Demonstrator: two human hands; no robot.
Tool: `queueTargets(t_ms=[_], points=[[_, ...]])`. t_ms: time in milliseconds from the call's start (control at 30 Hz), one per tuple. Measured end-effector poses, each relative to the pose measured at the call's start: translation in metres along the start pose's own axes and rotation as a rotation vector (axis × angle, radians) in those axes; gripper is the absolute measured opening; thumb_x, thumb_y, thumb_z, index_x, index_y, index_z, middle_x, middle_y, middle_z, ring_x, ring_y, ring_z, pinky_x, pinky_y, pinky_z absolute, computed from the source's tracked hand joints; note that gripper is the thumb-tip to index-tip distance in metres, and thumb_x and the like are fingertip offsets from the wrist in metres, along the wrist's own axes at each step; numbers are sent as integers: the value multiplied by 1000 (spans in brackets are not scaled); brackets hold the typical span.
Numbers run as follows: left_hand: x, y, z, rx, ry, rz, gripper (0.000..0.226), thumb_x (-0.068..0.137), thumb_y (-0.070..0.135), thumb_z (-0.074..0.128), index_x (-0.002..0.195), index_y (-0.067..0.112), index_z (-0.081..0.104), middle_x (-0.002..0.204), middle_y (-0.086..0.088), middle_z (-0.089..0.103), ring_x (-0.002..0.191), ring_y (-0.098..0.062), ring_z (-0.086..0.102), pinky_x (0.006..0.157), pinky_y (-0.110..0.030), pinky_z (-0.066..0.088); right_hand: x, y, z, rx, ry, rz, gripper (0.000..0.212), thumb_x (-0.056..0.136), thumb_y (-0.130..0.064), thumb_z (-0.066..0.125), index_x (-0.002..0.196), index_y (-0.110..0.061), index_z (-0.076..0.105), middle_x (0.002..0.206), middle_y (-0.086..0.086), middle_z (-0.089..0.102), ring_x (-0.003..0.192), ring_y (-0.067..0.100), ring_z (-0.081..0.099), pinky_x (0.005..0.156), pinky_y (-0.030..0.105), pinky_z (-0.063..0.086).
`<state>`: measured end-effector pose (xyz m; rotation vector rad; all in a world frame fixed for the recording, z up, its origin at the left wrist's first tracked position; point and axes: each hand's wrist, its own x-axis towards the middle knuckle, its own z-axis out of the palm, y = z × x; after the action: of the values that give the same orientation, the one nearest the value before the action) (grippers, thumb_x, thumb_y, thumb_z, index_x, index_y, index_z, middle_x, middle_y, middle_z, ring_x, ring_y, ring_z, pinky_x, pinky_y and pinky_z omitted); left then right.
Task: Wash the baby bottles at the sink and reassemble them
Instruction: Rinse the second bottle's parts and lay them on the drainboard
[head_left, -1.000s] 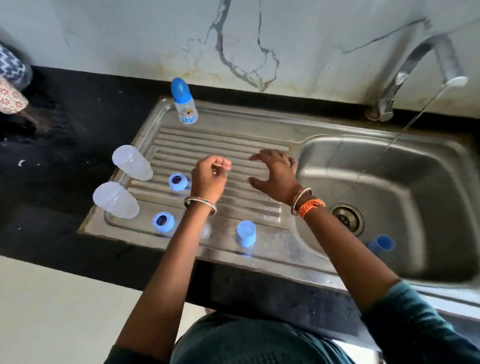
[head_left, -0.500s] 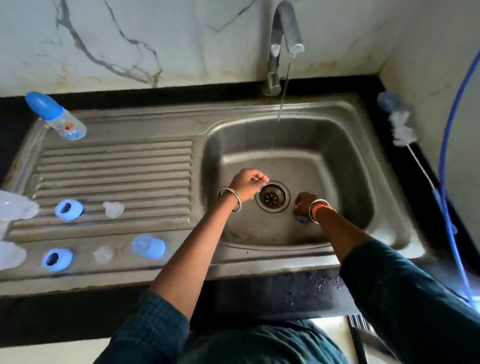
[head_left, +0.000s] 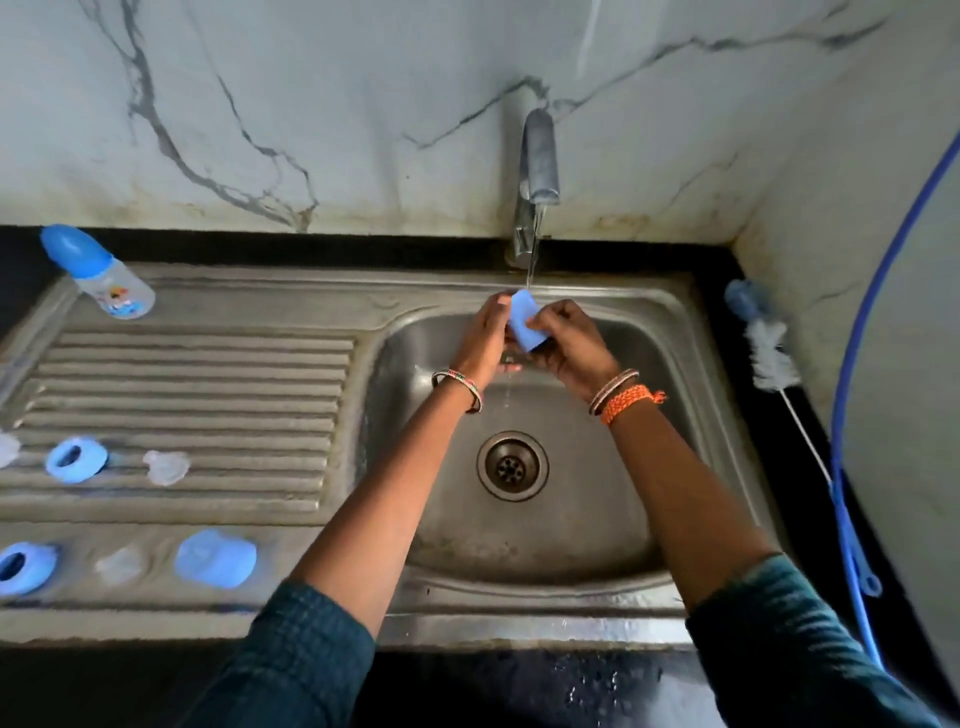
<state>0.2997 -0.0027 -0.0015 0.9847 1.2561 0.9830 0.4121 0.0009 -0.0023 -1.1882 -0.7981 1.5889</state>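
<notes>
No readable text anywhere.

Head-worn wide-angle camera looks steeply down, close above the sink (head_left: 727, 415).

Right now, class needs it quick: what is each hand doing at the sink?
Left hand: closed, fingers curled round the blue cap under the running tap.
Right hand: closed, gripping the same blue cap.

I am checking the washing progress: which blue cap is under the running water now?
The blue cap held by both hands, left hand and right hand; the other blue cap lies on the drainboard.
</notes>
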Motion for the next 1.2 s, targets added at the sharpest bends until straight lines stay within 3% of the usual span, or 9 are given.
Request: queueTargets(t_ms=[133,300,467,600,733,867,1000,1100,1200], points=[[13,3,9,-145,-90,-62,39,103,27,25,129,11,48,108,-8,56,76,-13,57,60,-29,51,10,-6,3,-316,-173,-61,28,89,7,54,111,-8,47,98,10,57,81,16,58,71,28,53],[28,6,8,-531,39,-287,51,97,57,19,85,20,52,78,-3,67,70,-18,64,73,-36,51,26,-7,12,-802,57,-250,21,90,-29,63,79,-14,54,72,1,55,64,12,51,58,23,39],[35,-7,12,-180,220,-232,50,99,51,29,82,13,57,79,-12,61,65,-22,58,69,-36,52,40,6,18,-816,291,-426,33,99,-33,47,69,-21,54,79,17,63,78,29,51,69,26,29],[35,-3,7,48,308,-225,56,94,57,38,65,12,55,63,-9,58,52,-20,55,58,-30,49,45,6,19,-849,480,-571,41,102,-27,37,84,-2,64,84,27,66,79,42,56,62,32,19],[35,8,14,-198,255,-341,39,96,38,49,70,11,54,56,-6,58,42,-16,56,47,-24,47,42,9,12,-898,473,-629,34,103,-21,33,93,-1,59,86,25,63,79,40,57,61,31,25],[33,5,21,-413,176,-364,24,97,1,43,76,9,49,62,-7,55,52,-15,51,56,-24,40,35,12,-1,-1067,374,-571,32,99,-9,35,122,7,52,124,29,52,117,41,50,95,36,35],[36,-4,12,-271,265,-235,27,91,-6,52,71,12,53,61,1,53,59,-11,45,55,-19,40,20,18,-17,-1839,87,-681,74,81,-3,44,150,-2,16,156,20,15,147,32,5,118,47,-3],[32,-9,10,-69,321,-49,18,81,-14,60,96,-5,68,71,-5,65,65,-11,55,69,-26,50,13,18,-14,-1806,-42,-592,69,77,-7,56,142,-3,32,139,20,41,132,36,35,105,46,38],[23,-17,3,69,243,186,29,82,-17,57,110,-11,62,85,0,63,61,6,59,66,-12,49,29,-14,-7,-1428,-157,-291,29,77,-15,69,104,-7,61,101,16,66,92,34,65,72,39,53]])
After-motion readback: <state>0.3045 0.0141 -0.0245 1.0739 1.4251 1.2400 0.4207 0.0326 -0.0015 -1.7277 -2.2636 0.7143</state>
